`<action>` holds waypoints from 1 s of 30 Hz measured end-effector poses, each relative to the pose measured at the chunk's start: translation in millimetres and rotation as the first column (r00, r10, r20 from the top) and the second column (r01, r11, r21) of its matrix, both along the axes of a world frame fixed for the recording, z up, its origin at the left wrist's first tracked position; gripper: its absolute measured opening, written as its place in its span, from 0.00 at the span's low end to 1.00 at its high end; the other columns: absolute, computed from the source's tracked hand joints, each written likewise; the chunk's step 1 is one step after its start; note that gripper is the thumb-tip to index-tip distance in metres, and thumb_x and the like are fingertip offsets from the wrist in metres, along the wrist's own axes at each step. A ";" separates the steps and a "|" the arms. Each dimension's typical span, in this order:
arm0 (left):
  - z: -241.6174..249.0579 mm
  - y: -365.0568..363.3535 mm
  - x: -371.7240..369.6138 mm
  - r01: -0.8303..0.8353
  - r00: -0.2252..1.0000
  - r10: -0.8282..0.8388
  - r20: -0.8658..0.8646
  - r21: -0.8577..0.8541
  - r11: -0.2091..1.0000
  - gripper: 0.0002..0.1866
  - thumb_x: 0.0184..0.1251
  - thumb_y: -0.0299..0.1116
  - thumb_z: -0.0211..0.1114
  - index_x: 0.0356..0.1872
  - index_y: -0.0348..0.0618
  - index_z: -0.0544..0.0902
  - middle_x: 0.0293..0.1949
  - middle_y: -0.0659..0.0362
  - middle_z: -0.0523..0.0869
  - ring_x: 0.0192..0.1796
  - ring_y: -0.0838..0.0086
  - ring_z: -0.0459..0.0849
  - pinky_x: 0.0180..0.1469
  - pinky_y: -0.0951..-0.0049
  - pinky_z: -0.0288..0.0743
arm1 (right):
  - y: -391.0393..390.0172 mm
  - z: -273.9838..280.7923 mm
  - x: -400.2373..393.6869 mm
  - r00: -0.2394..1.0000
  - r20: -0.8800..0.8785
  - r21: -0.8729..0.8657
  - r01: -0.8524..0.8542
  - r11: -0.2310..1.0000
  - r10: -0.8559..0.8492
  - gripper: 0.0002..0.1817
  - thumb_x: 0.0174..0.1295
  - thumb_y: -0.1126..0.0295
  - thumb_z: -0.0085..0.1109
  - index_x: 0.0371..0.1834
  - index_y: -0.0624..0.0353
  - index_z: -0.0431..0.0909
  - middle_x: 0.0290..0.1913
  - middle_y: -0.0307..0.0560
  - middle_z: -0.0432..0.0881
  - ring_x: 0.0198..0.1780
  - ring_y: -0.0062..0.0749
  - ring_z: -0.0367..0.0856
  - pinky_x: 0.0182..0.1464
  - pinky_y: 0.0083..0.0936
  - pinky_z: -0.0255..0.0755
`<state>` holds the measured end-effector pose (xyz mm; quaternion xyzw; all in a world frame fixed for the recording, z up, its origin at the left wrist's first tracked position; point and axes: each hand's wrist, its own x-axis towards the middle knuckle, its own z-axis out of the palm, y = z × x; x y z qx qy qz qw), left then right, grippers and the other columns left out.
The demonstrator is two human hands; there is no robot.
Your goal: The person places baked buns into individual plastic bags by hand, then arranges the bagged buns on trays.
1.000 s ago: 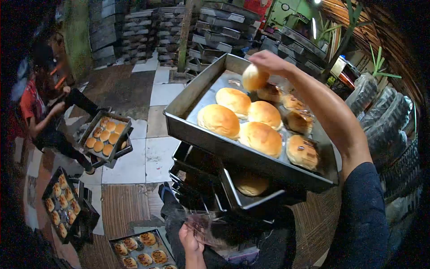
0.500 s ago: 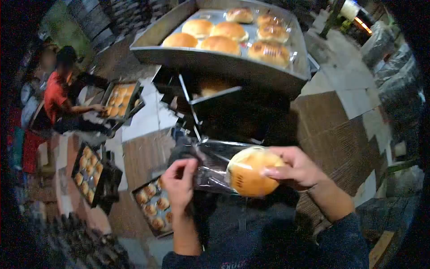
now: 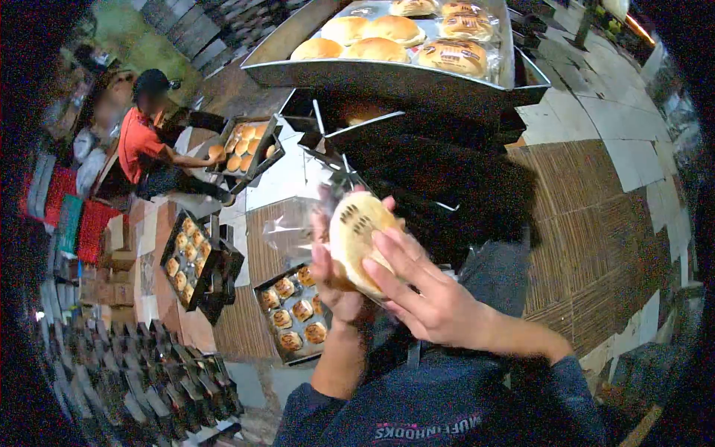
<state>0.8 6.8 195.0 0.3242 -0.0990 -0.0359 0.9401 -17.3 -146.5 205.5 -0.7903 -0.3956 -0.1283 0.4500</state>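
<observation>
Bun (image 3: 354,232) now between both hands (image 3: 339,299) (image 3: 436,304)

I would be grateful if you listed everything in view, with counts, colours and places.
Held bun: 1, golden with dark print, between the hands
Clear film: count unclear, transparent, left of that bun
Large tray: 1, grey, top centre
Plain buns: 4, golden, left part of that tray
Printed buns: about 4, brown, behind and right of these
Stacked trays: several, dark, under it
Smaller bun trays: 3 on top, dark, upper left to centre
Co-worker: 1, red shirt, dark cap, upper left
Boxes: several, brown, far left
Floor: 1, white and striped brown, throughout
Shirt: 1, dark, bottom centre
Left hand: 1, bare, bun's left
Right hand: 1, bare, bun's right
</observation>
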 end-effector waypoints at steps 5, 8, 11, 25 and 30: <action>-24.8 -31.8 -5.1 -0.151 0.989 0.149 0.019 0.122 0.981 0.38 0.70 0.56 0.47 0.71 0.37 0.56 0.68 0.43 0.65 0.68 0.47 0.67 0.66 0.43 0.65 | 4.9 3.7 11.5 0.994 0.081 -0.254 0.089 0.963 -0.071 0.23 0.54 0.77 0.55 0.55 0.72 0.73 0.70 0.73 0.57 0.73 0.72 0.51 0.71 0.53 0.55; -40.7 -9.1 8.8 -0.256 0.952 0.253 -0.170 0.007 0.967 0.33 0.69 0.56 0.46 0.64 0.39 0.68 0.58 0.48 0.78 0.57 0.55 0.79 0.59 0.44 0.73 | 13.0 -13.7 -3.7 0.996 0.023 -0.221 0.094 0.971 -0.091 0.17 0.53 0.76 0.55 0.46 0.73 0.77 0.68 0.73 0.60 0.72 0.71 0.54 0.70 0.54 0.57; -40.4 21.3 14.4 -0.296 0.918 0.271 -0.289 -0.045 0.954 0.35 0.69 0.62 0.42 0.62 0.42 0.69 0.53 0.50 0.81 0.49 0.58 0.83 0.50 0.52 0.79 | -2.1 -36.7 -3.3 0.976 -0.123 -0.230 -0.202 0.952 0.178 0.14 0.54 0.75 0.58 0.43 0.66 0.80 0.56 0.61 0.74 0.58 0.55 0.75 0.59 0.42 0.71; -56.3 75.6 21.2 -0.105 0.899 0.023 -0.438 -0.165 0.981 0.31 0.65 0.53 0.51 0.61 0.39 0.70 0.54 0.48 0.81 0.51 0.58 0.83 0.46 0.52 0.83 | -13.5 -17.0 40.2 0.222 -0.647 0.382 -0.733 0.563 0.729 0.10 0.58 0.71 0.61 0.40 0.64 0.79 0.41 0.52 0.82 0.44 0.42 0.82 0.44 0.34 0.76; -66.7 37.1 -8.5 0.055 0.881 -0.151 -0.448 -0.221 0.974 0.31 0.75 0.56 0.43 0.66 0.42 0.66 0.59 0.50 0.78 0.57 0.60 0.81 0.49 0.50 0.84 | 18.7 -56.1 36.2 0.983 0.001 0.177 0.182 0.967 -0.186 0.12 0.47 0.73 0.70 0.36 0.59 0.83 0.38 0.47 0.82 0.45 0.45 0.80 0.49 0.40 0.75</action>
